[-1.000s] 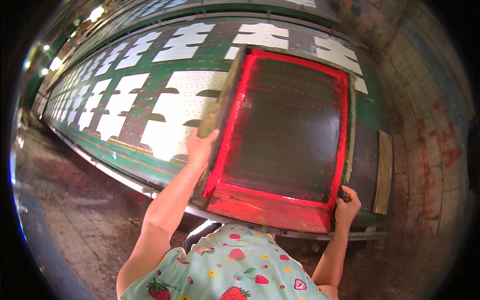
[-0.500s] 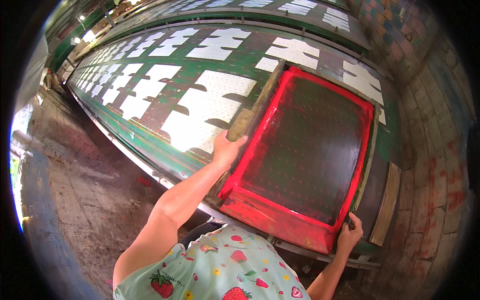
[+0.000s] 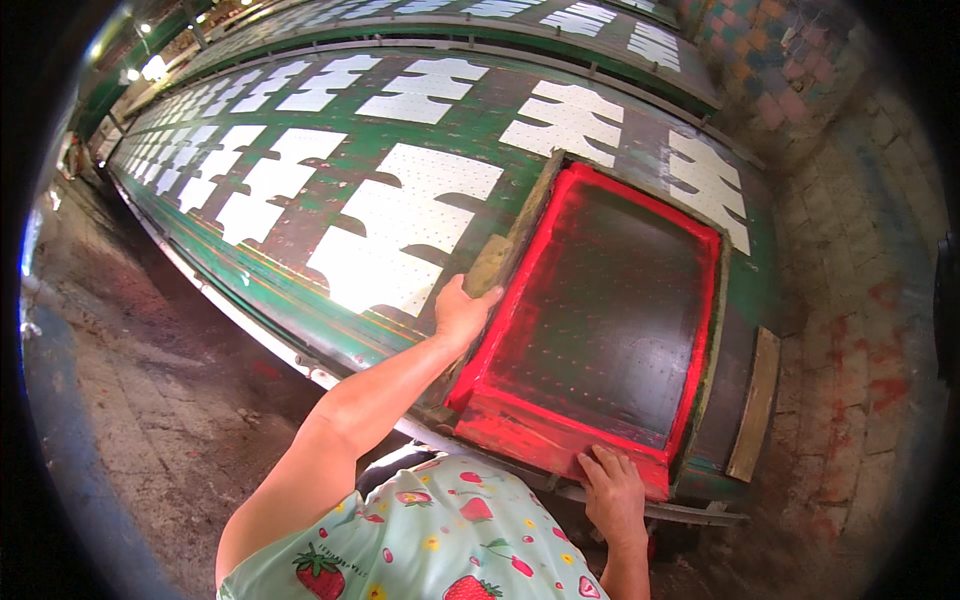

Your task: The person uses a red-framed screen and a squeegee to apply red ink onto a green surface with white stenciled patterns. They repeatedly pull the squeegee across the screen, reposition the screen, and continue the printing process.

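A rectangular screen frame (image 3: 625,295) with a dark mesh and wet-looking red border lies on a long green table (image 3: 190,225). My left hand (image 3: 462,315) is closed around a worn wooden handle (image 3: 485,268) on the frame's left side. At the frame's near edge, my right hand (image 3: 612,485) touches the red band with bent, slightly parted fingers. To the left and beyond the frame, several white perforated cut pieces (image 3: 395,225) are laid out in rows along the table.
A wooden board (image 3: 752,405) lies at the table's right end. A parallel table (image 3: 530,30) with more white pieces stands beyond. A stained, painted brick wall (image 3: 850,330) is at the right, a dirty paved floor (image 3: 130,380) at the left.
My right hand has left the frame's right side and moved leftward to its near edge, fingers now looser. My left hand keeps its grip. The camera view has shifted.
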Motion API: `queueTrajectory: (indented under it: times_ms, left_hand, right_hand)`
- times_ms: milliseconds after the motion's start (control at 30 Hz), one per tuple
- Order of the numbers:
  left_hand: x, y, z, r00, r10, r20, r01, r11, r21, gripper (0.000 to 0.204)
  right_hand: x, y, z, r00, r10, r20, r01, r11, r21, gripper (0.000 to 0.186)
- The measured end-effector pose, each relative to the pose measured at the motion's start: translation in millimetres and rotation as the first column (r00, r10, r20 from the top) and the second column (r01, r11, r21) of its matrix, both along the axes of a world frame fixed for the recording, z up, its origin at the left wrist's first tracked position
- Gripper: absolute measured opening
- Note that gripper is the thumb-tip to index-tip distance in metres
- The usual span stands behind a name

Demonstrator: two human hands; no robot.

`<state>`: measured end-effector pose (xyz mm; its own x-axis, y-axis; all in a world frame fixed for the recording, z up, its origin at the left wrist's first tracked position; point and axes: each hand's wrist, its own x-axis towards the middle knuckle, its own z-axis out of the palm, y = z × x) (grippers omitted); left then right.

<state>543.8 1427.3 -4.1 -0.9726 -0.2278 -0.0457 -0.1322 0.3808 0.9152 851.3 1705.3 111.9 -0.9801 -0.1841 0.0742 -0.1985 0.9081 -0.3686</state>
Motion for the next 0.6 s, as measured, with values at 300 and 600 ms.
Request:
queueTrajectory:
  times_ms: [300,600]
  left_hand:
    - [7.6,-2.3,15.8,0.999,-0.053,0.005,0.053,0.997,0.048,0.057]
    - [2.1,-0.6,-7.0,0.973,-0.061,-0.224,0.075,0.996,0.054,0.068]
  right_hand:
    - [-66.6,-26.8,-5.9,0.995,0.026,0.093,-0.043,0.980,0.195,0.048]
    - [-47.7,-38.6,5.8,0.973,-0.106,0.206,0.064,0.978,0.200,0.046]
